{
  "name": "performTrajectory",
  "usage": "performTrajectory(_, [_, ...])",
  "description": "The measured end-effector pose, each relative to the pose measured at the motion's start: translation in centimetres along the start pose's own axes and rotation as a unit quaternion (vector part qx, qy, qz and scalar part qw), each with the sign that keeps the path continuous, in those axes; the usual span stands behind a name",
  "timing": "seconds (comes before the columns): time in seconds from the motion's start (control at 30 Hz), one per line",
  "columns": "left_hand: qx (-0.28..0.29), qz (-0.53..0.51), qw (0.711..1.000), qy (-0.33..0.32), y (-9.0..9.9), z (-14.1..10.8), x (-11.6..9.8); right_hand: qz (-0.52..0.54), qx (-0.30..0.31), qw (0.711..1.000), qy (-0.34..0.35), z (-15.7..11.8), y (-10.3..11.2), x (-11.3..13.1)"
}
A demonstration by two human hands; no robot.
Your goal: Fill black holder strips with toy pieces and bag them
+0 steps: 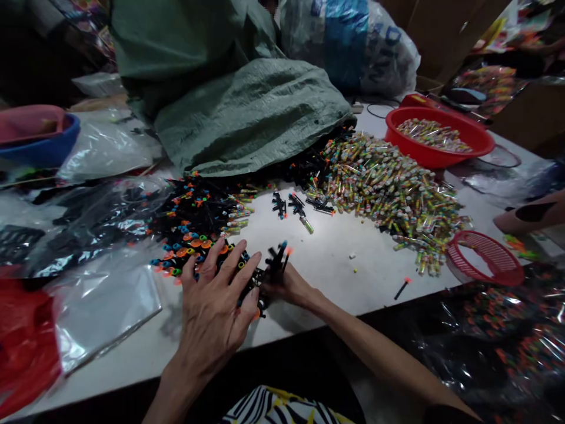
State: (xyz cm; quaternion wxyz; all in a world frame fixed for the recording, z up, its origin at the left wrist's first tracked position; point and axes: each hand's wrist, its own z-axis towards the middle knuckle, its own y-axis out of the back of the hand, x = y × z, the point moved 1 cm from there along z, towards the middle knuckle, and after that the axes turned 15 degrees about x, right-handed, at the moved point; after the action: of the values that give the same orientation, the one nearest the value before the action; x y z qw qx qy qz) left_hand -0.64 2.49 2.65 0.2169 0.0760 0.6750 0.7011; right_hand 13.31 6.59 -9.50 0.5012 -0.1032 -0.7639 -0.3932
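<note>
My left hand (218, 300) lies spread, palm down, over the near edge of a pile of small black toy pieces with orange, blue and green tips (188, 250). Beside its thumb, my right hand (282, 282) is closed around a black toy gun (276, 262), which is blurred. Further back on the white table are two more black toy guns (279, 205) (296, 205), a tube with yellow-green contents (306, 224) and a black piece with an orange tip (321, 206). What lies under my left palm is hidden.
A heap of small filled tubes (379, 176) spreads at the right, before a red basin (436, 138). A pink basket (485, 259) sits at the table's right edge. Green sacking (256, 118) stands behind. Clear plastic bags (110, 300) lie left; a dart (402, 288) is near the front edge.
</note>
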Motion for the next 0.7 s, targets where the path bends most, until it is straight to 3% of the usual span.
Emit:
performTrajectory(0.1, [-0.009, -0.007, 1.0, 0.005, 0.1, 0.1, -0.2, -0.159, 0.013, 0.987, -0.01, -0.2, -0.7, 1.3])
performTrajectory(0.2, [-0.01, 0.0, 1.0, 0.002, 0.1, 0.2, -0.2, -0.235, 0.064, 0.969, -0.043, 0.1, 0.0, 1.8])
performTrajectory(0.3, [-0.007, 0.004, 1.0, -0.001, 0.2, 0.2, -0.2, -0.195, 0.103, 0.971, -0.088, 0.9, 4.6, 0.5])
performTrajectory(0.33, [-0.009, 0.004, 1.0, -0.003, 0.2, 0.2, -0.1, -0.189, 0.046, 0.973, -0.128, 1.2, 7.0, -0.3])
performTrajectory(0.4, [-0.025, 0.005, 1.0, -0.009, 0.3, 0.1, -0.2, -0.196, -0.08, 0.943, -0.258, 1.6, 11.7, -2.0])
performTrajectory(0.5, [-0.057, 0.01, 0.998, -0.037, 0.2, 0.1, -0.4, -0.175, -0.102, 0.928, -0.314, 1.3, 15.4, -3.8])
performTrajectory(0.6, [-0.046, 0.005, 0.996, -0.077, 0.1, 0.1, -0.7, -0.125, -0.08, 0.943, -0.299, -0.1, 13.9, -4.1])
performTrajectory(0.7, [-0.035, -0.022, 0.996, -0.081, -0.1, 0.1, -0.6, 0.004, -0.084, 0.97, -0.226, -1.3, 9.2, -3.1])
